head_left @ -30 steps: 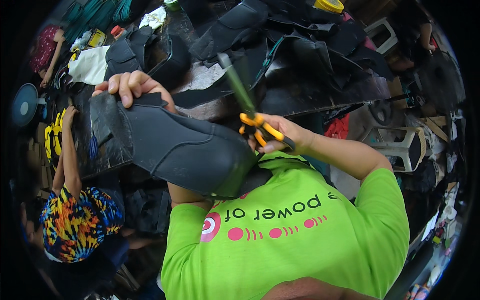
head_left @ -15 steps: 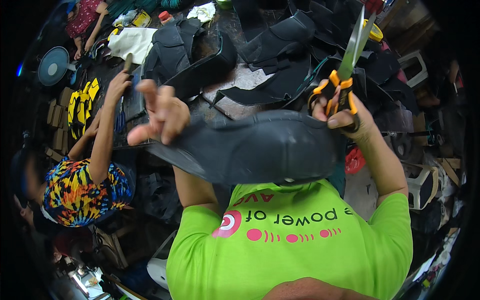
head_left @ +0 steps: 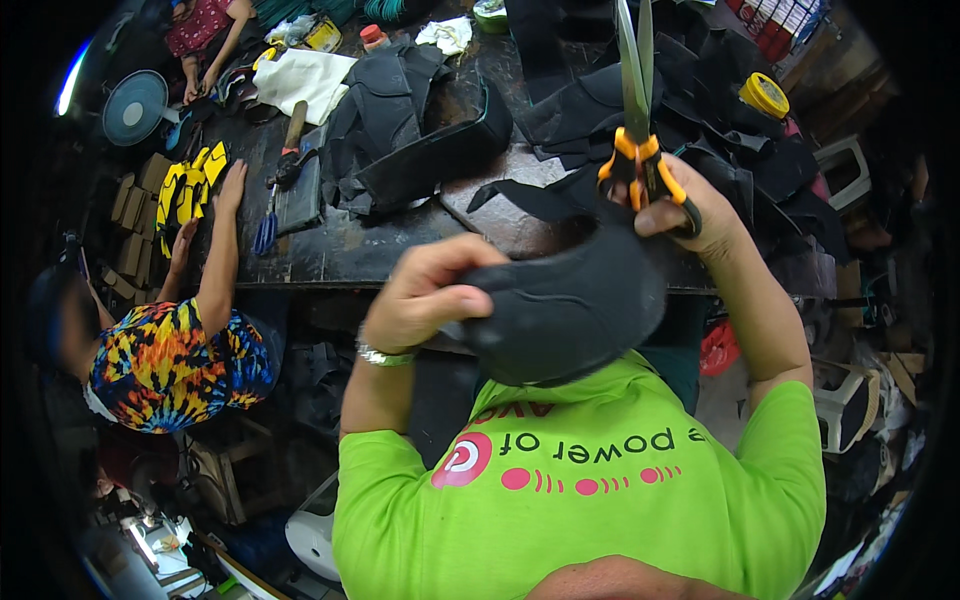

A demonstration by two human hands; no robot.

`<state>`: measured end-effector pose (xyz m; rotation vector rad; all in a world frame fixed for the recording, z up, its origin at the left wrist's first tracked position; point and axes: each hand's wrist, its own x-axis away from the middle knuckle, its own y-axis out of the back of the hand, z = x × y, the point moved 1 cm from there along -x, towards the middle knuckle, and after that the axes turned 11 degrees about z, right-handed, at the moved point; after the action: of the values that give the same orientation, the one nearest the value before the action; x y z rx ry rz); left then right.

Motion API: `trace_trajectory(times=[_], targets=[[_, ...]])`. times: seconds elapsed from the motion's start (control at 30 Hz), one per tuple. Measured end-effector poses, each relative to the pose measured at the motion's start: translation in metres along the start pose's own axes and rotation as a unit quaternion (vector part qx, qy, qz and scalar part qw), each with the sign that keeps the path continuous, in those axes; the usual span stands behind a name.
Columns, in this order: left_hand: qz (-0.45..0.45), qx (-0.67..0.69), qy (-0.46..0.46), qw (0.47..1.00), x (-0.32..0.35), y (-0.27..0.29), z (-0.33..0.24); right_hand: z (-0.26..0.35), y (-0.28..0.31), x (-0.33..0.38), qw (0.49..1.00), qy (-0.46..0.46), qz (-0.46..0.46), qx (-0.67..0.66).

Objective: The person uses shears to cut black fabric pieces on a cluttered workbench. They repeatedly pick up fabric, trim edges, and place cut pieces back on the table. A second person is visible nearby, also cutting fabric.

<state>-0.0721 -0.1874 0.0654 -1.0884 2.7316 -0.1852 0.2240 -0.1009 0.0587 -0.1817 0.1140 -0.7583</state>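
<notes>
My left hand point(head_left: 425, 300) pinches the left end of a curved black moulded piece point(head_left: 575, 300), which looks like padded foam or fabric. The piece hangs in front of my chest, its right end bent up toward my other hand. My right hand point(head_left: 690, 208) is closed round the orange-and-black handles of a pair of scissors point(head_left: 636, 95). The blades point away from me, slightly apart. The thumb of that hand lies at the piece's upper right edge; whether it also grips the piece is hard to see.
A dark worktable point(head_left: 360, 255) carries heaps of black pieces point(head_left: 385, 120), a white cloth point(head_left: 302, 82), a hammer point(head_left: 292, 145) and a yellow tub point(head_left: 765, 95). At left, a co-worker in a colourful shirt point(head_left: 180, 365) reaches to a yellow-and-black piece point(head_left: 185, 195). A fan point(head_left: 135, 105) stands beyond.
My left hand has gone from spread fingers to gripping the black piece, which is now more bent. The scissors have shifted left in view. The co-worker has let go of the hammer.
</notes>
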Motion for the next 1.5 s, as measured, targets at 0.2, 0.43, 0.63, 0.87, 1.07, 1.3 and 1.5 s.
trace_trajectory(times=[0.2, 0.43, 0.63, 0.87, 1.07, 1.3, 1.5], targets=[[-0.375, -0.215, -0.254, 0.865, 0.012, 0.087, -0.079, 0.002, 0.027, 0.002, 0.989, 0.051, -0.123, -0.060], [-0.391, -0.590, 0.054, 0.704, -0.073, 0.314, -0.010, -0.023, 0.009, 0.004, 0.991, 0.021, -0.117, -0.056], [-0.455, -0.624, 0.041, 0.634, -0.064, 0.321, 0.023, -0.022, 0.006, 0.022, 0.990, -0.005, -0.123, -0.072], [-0.245, -0.623, 0.106, 0.735, -0.127, 0.144, 0.022, -0.030, -0.012, 0.004, 0.986, -0.041, -0.100, -0.125], [-0.219, -0.562, 0.143, 0.785, -0.118, 0.105, 0.012, -0.033, -0.028, 0.028, 0.990, -0.048, -0.098, -0.088], [-0.282, 0.140, -0.387, 0.867, -0.080, 0.103, -0.037, -0.038, -0.027, 0.063, 0.991, -0.038, -0.078, -0.101], [-0.445, 0.405, -0.300, 0.740, -0.109, 0.176, 0.058, -0.050, -0.040, 0.067, 0.987, -0.056, -0.090, -0.119]])
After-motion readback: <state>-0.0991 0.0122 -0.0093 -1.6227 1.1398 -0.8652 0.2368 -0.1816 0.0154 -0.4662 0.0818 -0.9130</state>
